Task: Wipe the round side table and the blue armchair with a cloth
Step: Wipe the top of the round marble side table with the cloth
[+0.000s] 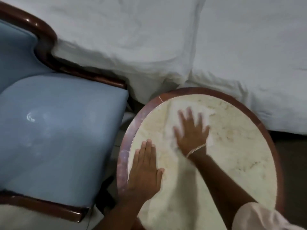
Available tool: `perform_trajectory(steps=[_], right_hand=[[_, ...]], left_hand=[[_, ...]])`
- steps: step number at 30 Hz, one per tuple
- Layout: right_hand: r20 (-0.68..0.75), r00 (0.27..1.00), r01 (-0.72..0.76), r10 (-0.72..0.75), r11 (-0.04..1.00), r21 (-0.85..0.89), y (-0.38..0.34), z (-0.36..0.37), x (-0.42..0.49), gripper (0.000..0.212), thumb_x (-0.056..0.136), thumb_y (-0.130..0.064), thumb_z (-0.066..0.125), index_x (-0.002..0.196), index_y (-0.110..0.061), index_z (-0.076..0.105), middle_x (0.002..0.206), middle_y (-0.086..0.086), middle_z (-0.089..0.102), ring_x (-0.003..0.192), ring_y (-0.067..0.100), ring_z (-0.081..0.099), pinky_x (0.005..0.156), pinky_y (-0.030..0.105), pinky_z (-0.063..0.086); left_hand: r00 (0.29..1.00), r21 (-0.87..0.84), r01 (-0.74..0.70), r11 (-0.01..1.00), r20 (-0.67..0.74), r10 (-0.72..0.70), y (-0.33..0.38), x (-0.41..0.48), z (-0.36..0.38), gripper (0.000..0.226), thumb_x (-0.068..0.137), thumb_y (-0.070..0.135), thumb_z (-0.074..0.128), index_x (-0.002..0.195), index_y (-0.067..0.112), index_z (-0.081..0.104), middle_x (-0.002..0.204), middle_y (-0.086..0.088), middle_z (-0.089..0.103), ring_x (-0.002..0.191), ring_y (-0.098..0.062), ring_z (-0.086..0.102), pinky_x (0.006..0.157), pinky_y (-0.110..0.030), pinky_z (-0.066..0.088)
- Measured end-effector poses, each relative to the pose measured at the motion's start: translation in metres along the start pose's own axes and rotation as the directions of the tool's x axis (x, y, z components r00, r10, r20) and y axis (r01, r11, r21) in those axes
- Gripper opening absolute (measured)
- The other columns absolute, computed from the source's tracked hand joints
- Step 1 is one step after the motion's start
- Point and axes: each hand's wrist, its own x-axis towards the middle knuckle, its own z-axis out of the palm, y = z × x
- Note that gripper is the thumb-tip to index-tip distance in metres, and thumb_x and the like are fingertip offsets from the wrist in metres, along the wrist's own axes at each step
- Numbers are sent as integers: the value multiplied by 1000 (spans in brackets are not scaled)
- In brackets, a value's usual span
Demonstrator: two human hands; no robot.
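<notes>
Right hand (191, 131) presses flat on white cloth (172, 112) mid-desk; left hand (144, 173) flat, empty, braces the desk's (240, 146) left edge. Blue armchair (58, 130) lies left, nearer left hand.

Table (232, 138): pale veined stone top, polished reddish rim. Armchair (54, 130): matt blue fabric, glossy dark wood frame. Far bedding (166, 39): creased white cloth.

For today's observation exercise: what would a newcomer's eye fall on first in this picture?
Two hands lie flat on the round side table at lower right: the right hand presses a pale cloth, the left hand rests at the table's left rim. The blue armchair fills the left.
</notes>
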Motion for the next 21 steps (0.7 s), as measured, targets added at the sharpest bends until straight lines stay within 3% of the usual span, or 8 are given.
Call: perform_trajectory(steps=[2, 4, 9, 13, 14, 16, 18, 21], right_hand=[[-27, 961, -269, 276, 951, 151, 15, -13, 52, 66, 95, -55, 35, 154, -39, 11, 168, -1, 5, 153, 40, 5, 112, 73, 18], [-42, 953, -285, 301, 933, 218, 2, -17, 70, 67, 92, -56, 43, 152, -35, 24, 167, 0, 14, 150, 44, 14, 110, 70, 25], [-51, 935, 347, -350, 936, -63, -25, 2, 37, 60, 90, -58, 43, 146, -37, 38, 164, -2, 25, 148, 37, 26, 112, 60, 29], [-91, 951, -276, 296, 944, 184, 4, -9, 70, 66, 92, -54, 43, 153, -43, 20, 167, -6, 11, 150, 40, 17, 111, 66, 27], [-54, 961, -262, 272, 954, 145, -1, -9, 71, 67, 93, -54, 40, 153, -46, 12, 168, -5, 5, 151, 41, 13, 111, 67, 26], [29, 970, 239, -241, 970, 48, -21, 0, 59, 68, 94, -54, 35, 153, -47, 1, 168, -4, 0, 152, 41, 9, 112, 65, 26], [92, 783, 617, -615, 787, 11, -27, 1, 54, 68, 93, -55, 34, 153, -46, 5, 168, -6, 4, 152, 37, 12, 112, 63, 27], [54, 981, 178, -186, 976, 124, -32, -6, 74, 67, 93, -56, 39, 152, -49, 7, 167, -12, 4, 153, 32, 9, 115, 63, 22]], left_hand=[[1000, 3, 2, 1000, -21, -2, 0, 0, 10, 84, 93, 47, 45, 158, 1, 18, 169, -19, 13, 158, -34, 8, 126, -50, 15], [999, 4, 17, 1000, -39, -17, -1, 1, 16, 84, 93, 48, 46, 157, 1, 19, 169, -19, 14, 158, -34, 8, 126, -53, 16], [998, 28, 13, 1000, -66, -11, -2, 0, 22, 83, 91, 48, 47, 156, 1, 25, 168, -19, 19, 157, -34, 14, 123, -57, 24], [996, 31, 23, 999, -86, -21, -3, 1, 25, 84, 92, 49, 45, 157, 1, 22, 169, -19, 16, 158, -34, 11, 124, -55, 19], [996, 43, 20, 999, -93, -16, -3, 0, 25, 84, 92, 49, 46, 157, 0, 22, 169, -19, 16, 158, -34, 10, 125, -55, 19], [995, 56, 11, 998, -100, -6, -3, 0, 23, 84, 91, 47, 49, 156, -1, 24, 168, -20, 17, 157, -34, 11, 124, -56, 21], [994, 49, 17, 999, -107, -11, -2, 0, 22, 84, 91, 47, 50, 155, -1, 26, 168, -20, 17, 158, -34, 11, 124, -56, 22], [994, 21, 24, 999, -111, -22, -2, 0, 24, 86, 90, 47, 50, 157, 1, 22, 169, -18, 14, 158, -33, 9, 125, -55, 19]])
